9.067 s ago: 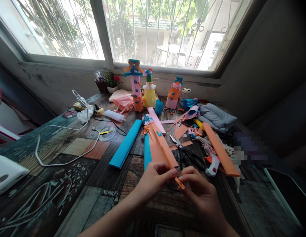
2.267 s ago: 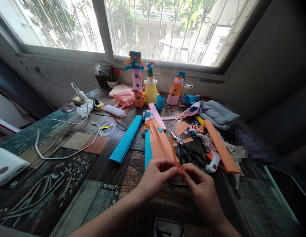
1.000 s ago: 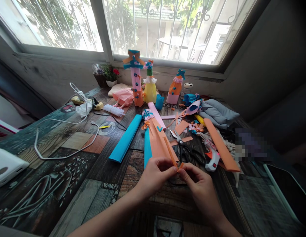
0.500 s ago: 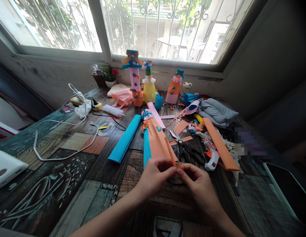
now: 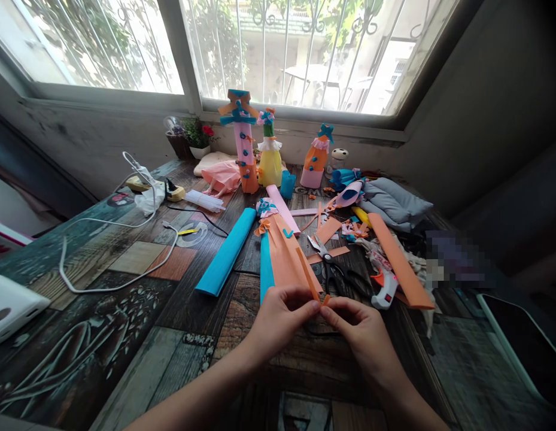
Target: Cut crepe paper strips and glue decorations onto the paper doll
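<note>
My left hand (image 5: 280, 320) and my right hand (image 5: 356, 326) meet fingertip to fingertip over the table's near middle, both pinching a narrow orange paper strip (image 5: 308, 275). The strip runs up and away from my fingers, with a short end poking out between my thumbs. Right behind my hands lies a folded orange paper sheet (image 5: 284, 257) over a blue one. Black-handled scissors (image 5: 334, 272) lie just right of the strip.
A blue paper roll (image 5: 227, 251), a white glue gun (image 5: 384, 293), an orange folded strip (image 5: 400, 260) and paper scraps lie on the patterned table (image 5: 125, 335). Decorated bottles (image 5: 269, 161) stand by the window. White cable (image 5: 116, 251), a white device (image 5: 8, 305) at left, a dark tablet (image 5: 520, 341) at right.
Over nine seconds my hands have worked along the strip; its free end now points up and away instead of hanging below my fingers. In the last second only the view shifts slightly.
</note>
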`<state>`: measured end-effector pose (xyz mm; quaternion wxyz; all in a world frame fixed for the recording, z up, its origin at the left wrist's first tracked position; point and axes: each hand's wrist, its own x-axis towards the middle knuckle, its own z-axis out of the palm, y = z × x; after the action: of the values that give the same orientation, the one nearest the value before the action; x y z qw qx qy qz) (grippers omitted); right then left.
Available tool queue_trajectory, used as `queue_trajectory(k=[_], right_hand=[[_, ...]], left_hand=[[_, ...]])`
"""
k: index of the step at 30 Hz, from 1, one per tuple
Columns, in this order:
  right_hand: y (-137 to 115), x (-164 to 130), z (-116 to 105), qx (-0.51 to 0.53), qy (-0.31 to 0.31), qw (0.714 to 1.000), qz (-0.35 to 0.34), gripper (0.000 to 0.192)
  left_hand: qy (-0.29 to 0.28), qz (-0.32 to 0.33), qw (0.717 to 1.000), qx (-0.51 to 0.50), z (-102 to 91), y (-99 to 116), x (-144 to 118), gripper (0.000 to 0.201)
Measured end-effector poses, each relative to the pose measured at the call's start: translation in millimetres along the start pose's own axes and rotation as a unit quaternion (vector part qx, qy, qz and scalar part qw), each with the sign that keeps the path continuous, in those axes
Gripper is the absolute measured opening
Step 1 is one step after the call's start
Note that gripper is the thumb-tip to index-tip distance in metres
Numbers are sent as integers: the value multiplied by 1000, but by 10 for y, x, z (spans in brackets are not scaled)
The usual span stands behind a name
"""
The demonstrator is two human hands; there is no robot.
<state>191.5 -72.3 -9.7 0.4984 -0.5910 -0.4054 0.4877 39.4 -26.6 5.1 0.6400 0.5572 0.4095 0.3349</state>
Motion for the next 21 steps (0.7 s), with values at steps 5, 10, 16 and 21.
queue_trajectory(k=[5, 10, 16, 21], right_hand=[[-1, 8, -11, -20, -8, 1000, 5, 22], [-7, 2, 3, -21, -18, 1000, 7, 27], [-33, -22, 12, -34, -14, 999, -11, 24], [-68, -37, 25, -22, -35, 999, -13, 23]], left_hand=[[8, -14, 1000, -16, 11, 15, 9, 14], [14, -19, 999, -30, 11, 22, 11, 16], [-3, 7, 1000, 8, 14, 22, 4, 14], [-10, 5, 1000, 10, 10, 26, -6, 18]])
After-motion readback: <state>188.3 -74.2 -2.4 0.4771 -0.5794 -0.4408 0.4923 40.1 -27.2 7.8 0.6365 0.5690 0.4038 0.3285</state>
